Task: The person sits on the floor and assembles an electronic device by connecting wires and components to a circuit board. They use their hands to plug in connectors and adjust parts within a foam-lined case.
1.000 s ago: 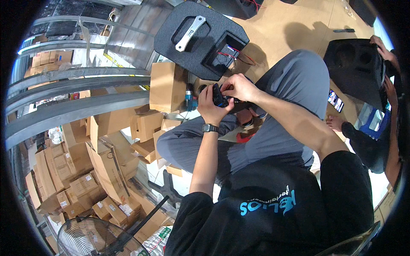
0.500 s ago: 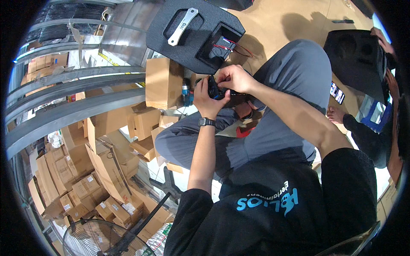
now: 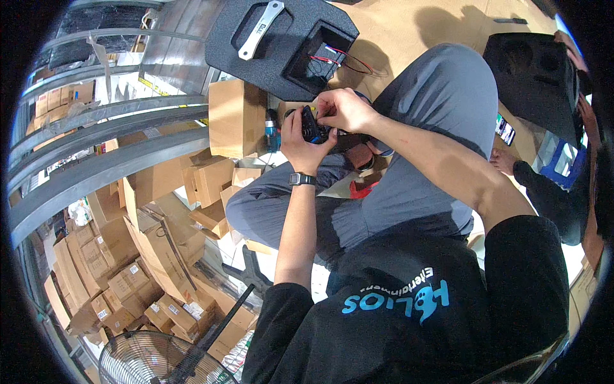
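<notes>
Cradling a small black part [image 3: 310, 130] with a touch of blue, at 12 o'clock from the centre of view, in front of crossed legs in grey trousers [image 3: 441, 102]. Clamped around it from below with the grip of the left hand [image 3: 302, 148]. Meeting its upper edge from 2 o'clock with the grip of the right hand [image 3: 348, 112], fingers bent inward; cannot tell whether closed on a separate piece or only touching. Wearing a dark watch [image 3: 302, 179] at 6 o'clock from the part.

Just beyond, at 11 o'clock, a large black cabinet [image 3: 268, 73] with a pale handle bar [image 3: 261, 31] and, toward 12 o'clock, a recess with red wires [image 3: 325, 60]. Near, at 9 o'clock, a teal-and-black object [image 3: 272, 132], then a cardboard box [image 3: 227, 118]. Farther out, metal rails [image 3: 109, 169] at 9 o'clock, piled cartons [image 3: 128, 288] at 8, a fan [image 3: 147, 361] at 7. At 3 o'clock, a phone [image 3: 505, 131]; between 2 and 3, a second black cabinet [image 3: 531, 77], held by another person's hands [image 3: 569, 48].
</notes>
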A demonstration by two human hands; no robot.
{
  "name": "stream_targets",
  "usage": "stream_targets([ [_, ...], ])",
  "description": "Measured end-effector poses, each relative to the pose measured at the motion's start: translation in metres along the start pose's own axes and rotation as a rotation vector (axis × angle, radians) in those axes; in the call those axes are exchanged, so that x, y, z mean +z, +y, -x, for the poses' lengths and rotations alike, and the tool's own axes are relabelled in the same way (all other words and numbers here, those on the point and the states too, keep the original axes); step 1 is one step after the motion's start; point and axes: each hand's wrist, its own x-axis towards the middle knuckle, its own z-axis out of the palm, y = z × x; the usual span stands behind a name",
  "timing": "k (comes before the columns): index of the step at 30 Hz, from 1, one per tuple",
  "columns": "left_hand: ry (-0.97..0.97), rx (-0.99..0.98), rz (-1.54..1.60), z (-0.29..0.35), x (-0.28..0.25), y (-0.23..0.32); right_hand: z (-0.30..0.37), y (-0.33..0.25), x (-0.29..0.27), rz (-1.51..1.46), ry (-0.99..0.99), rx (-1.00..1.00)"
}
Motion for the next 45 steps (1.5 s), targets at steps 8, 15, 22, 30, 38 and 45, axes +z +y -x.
stream_targets([
  [8, 0.011, -0.002, 0.000, 0.005, 0.000, -0.004, 0.000, -0.003, 0.003, 0.028, -0.032, -0.114],
  [15, 0.007, -0.007, 0.014, 0.006, -0.005, 0.004, -0.004, -0.002, 0.000, 0.045, -0.070, -0.159],
  [22, 0.023, 0.021, 0.019, 0.006, -0.001, 0.000, -0.006, -0.004, -0.002, 0.084, -0.088, -0.096],
  [30, -0.145, 0.042, 0.045, -0.002, -0.015, 0.006, -0.005, -0.006, -0.001, 0.087, -0.101, -0.084],
  [38, -0.526, 0.066, 0.130, -0.027, -0.056, 0.007, -0.003, -0.007, -0.001, 0.042, -0.126, -0.067],
  [45, -0.519, 0.097, 0.098, -0.024, -0.071, 0.021, 0.005, -0.011, -0.006, 0.007, -0.233, 0.035],
])
